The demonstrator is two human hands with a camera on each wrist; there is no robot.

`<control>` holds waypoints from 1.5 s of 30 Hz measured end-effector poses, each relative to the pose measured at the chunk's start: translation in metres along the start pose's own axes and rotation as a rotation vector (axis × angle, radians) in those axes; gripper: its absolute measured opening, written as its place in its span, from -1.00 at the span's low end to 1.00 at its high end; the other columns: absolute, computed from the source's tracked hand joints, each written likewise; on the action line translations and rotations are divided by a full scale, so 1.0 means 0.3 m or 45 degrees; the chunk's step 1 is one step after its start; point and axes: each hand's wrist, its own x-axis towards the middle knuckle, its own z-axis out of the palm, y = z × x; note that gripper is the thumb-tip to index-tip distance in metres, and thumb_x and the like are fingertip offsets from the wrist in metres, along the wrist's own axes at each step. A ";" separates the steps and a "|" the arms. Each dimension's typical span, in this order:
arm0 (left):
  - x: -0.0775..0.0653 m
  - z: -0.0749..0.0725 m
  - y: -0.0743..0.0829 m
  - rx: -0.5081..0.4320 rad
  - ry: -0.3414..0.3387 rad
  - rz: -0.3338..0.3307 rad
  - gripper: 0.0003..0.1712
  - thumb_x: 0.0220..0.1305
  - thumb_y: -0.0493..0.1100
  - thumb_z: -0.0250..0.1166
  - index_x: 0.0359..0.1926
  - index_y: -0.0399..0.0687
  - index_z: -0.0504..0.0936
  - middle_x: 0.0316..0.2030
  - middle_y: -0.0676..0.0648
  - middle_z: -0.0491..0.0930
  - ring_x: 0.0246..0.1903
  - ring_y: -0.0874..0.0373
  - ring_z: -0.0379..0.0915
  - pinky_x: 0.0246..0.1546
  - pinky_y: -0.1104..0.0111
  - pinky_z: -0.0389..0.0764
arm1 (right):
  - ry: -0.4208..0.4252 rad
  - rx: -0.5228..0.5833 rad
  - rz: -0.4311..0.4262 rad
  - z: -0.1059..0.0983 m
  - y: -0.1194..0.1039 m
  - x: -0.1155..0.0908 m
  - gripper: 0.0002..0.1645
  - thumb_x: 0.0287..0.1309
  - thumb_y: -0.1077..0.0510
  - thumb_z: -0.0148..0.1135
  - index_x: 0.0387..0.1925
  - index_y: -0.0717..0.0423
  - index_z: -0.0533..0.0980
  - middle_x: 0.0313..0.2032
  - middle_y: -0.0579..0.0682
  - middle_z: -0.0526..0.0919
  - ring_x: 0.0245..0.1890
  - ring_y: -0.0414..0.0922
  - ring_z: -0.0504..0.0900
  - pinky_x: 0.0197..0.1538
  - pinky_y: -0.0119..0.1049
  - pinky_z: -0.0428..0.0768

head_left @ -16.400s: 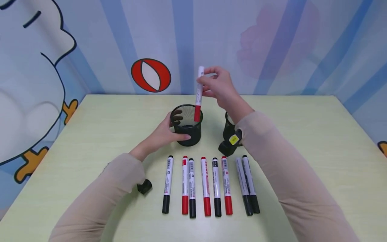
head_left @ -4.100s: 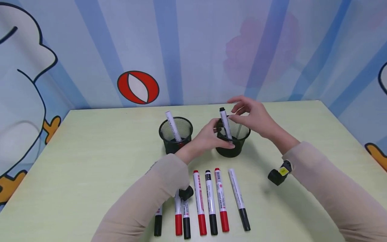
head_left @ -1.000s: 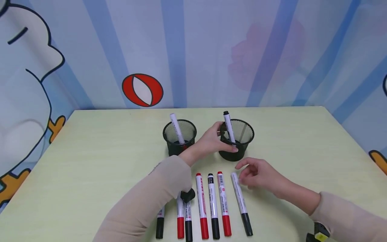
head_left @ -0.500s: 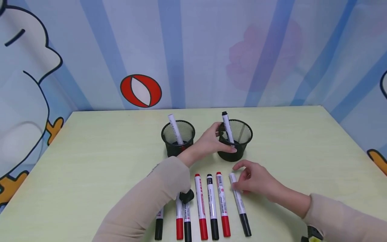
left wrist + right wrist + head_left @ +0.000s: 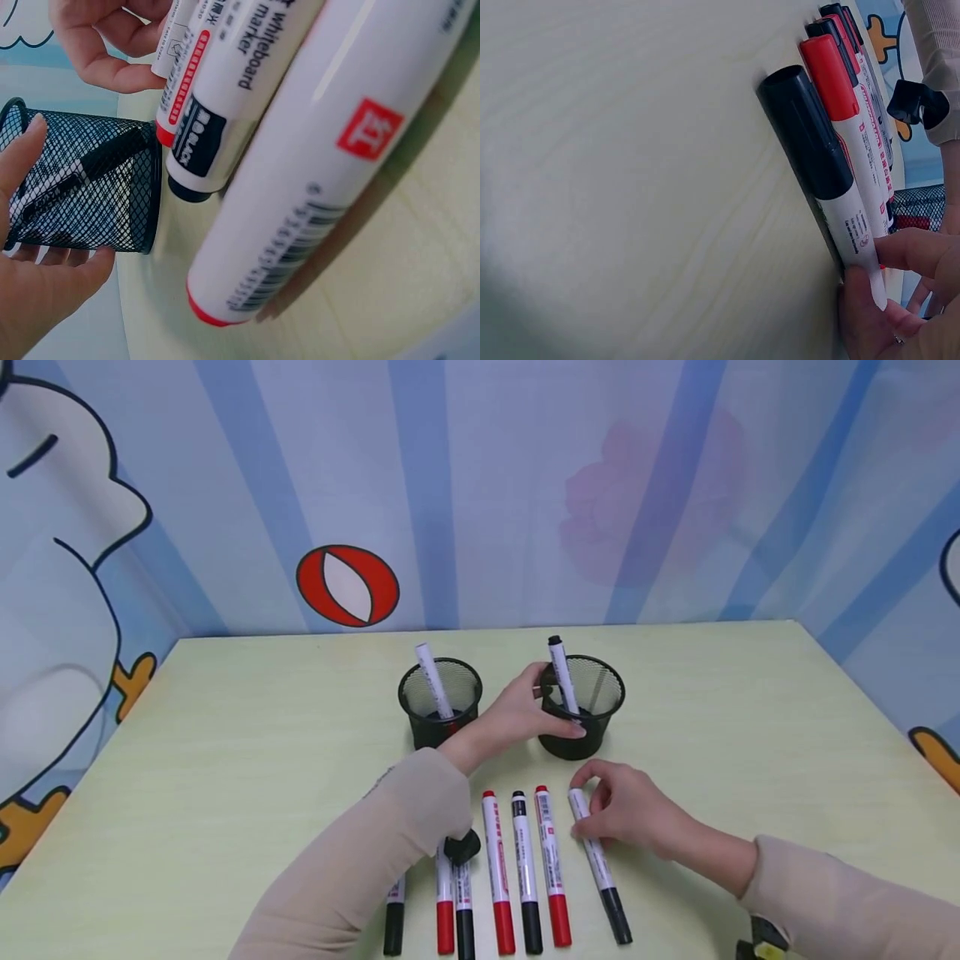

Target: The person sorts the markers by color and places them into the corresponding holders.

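My left hand [image 5: 525,710] grips the right black mesh pen cup [image 5: 592,731] from its left side, thumb across the front. A black-capped whiteboard marker [image 5: 562,675] leans inside that cup. In the left wrist view the same marker [image 5: 112,154] shows through the mesh. My right hand [image 5: 630,810] pinches the upper end of a whiteboard marker [image 5: 600,864] between thumb and fingers. This marker has a white barrel and a black cap, which points toward me in the head view. The right wrist view shows its cap [image 5: 806,135] close over the table.
The left mesh pen cup [image 5: 442,731] holds a white marker [image 5: 433,681], partly behind my left forearm. To the left of my right hand lie several whiteboard markers in a row, including a red-capped marker [image 5: 553,868] and a black-capped marker [image 5: 527,872]. My left sleeve [image 5: 390,835] covers some.
A red-capped marker went into the left cup, a black-capped one into the right. My left hand switched to the right cup. My right hand came down and took hold of another marker, turning it slightly.
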 end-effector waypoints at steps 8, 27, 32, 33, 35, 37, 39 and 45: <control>0.002 0.001 -0.003 0.002 0.006 0.006 0.14 -0.17 -0.17 0.55 0.40 -0.03 0.06 0.34 -0.06 0.15 0.32 -0.01 0.07 0.22 0.16 0.26 | -0.029 0.109 0.063 -0.011 0.005 0.004 -0.52 -0.18 0.38 0.36 -0.11 0.18 0.46 -0.55 0.04 0.48 -0.60 -0.11 0.45 -0.49 -0.31 0.46; 0.001 -0.002 -0.004 -0.038 -0.013 0.039 0.12 -0.16 -0.18 0.54 0.38 -0.06 0.08 0.33 -0.05 0.17 0.32 -0.03 0.06 0.24 0.16 0.24 | -0.135 0.566 0.158 -0.166 0.023 0.019 -0.41 -0.01 0.30 0.22 0.10 0.26 0.26 -0.38 0.05 0.56 -0.41 -0.08 0.55 -0.28 -0.22 0.62; 0.002 -0.001 -0.007 -0.035 -0.017 0.027 0.13 -0.16 -0.16 0.54 0.39 -0.05 0.06 0.34 -0.05 0.16 0.32 -0.03 0.05 0.24 0.16 0.23 | -0.104 0.626 0.216 -0.181 0.032 0.021 -0.43 0.00 0.29 0.21 0.08 0.24 0.28 -0.34 0.05 0.53 -0.41 -0.09 0.55 -0.30 -0.25 0.61; 0.002 -0.002 -0.007 -0.031 -0.018 0.024 0.13 -0.16 -0.16 0.54 0.39 -0.05 0.06 0.34 -0.05 0.15 0.32 -0.03 0.05 0.24 0.16 0.23 | -0.096 0.635 0.226 -0.185 0.033 0.022 -0.44 0.00 0.29 0.21 0.08 0.23 0.28 -0.34 0.04 0.53 -0.41 -0.10 0.55 -0.30 -0.26 0.61; 0.002 -0.002 -0.006 -0.028 -0.018 0.018 0.14 -0.16 -0.16 0.55 0.39 -0.05 0.06 0.34 -0.05 0.15 0.32 -0.03 0.05 0.24 0.16 0.24 | -0.083 0.649 0.235 -0.196 0.034 0.026 -0.46 0.02 0.28 0.21 0.07 0.22 0.29 -0.34 0.03 0.54 -0.40 -0.10 0.55 -0.28 -0.26 0.61; 0.001 -0.003 -0.005 -0.031 -0.021 0.020 0.14 -0.17 -0.16 0.55 0.40 -0.05 0.05 0.34 -0.05 0.15 0.32 -0.02 0.05 0.24 0.16 0.24 | -0.067 0.668 0.227 -0.212 0.033 0.032 -0.48 0.04 0.28 0.20 0.06 0.21 0.29 -0.37 0.00 0.57 -0.41 -0.11 0.56 -0.28 -0.25 0.62; 0.000 -0.004 -0.003 -0.033 -0.025 0.023 0.15 -0.17 -0.17 0.55 0.40 -0.05 0.05 0.34 -0.05 0.14 0.32 -0.02 0.05 0.24 0.16 0.24 | -0.050 0.693 0.215 -0.231 0.028 0.039 -0.51 0.05 0.29 0.19 0.04 0.19 0.30 -0.42 -0.03 0.60 -0.43 -0.14 0.57 -0.27 -0.26 0.62; 0.000 -0.006 0.001 -0.037 -0.029 0.027 0.15 -0.17 -0.18 0.55 0.40 -0.04 0.05 0.35 -0.05 0.13 0.33 -0.01 0.05 0.24 0.16 0.24 | -0.012 0.778 0.182 -0.299 0.008 0.058 -0.58 0.07 0.33 0.16 -0.01 0.10 0.30 -0.46 -0.07 0.63 -0.44 -0.20 0.62 -0.26 -0.29 0.63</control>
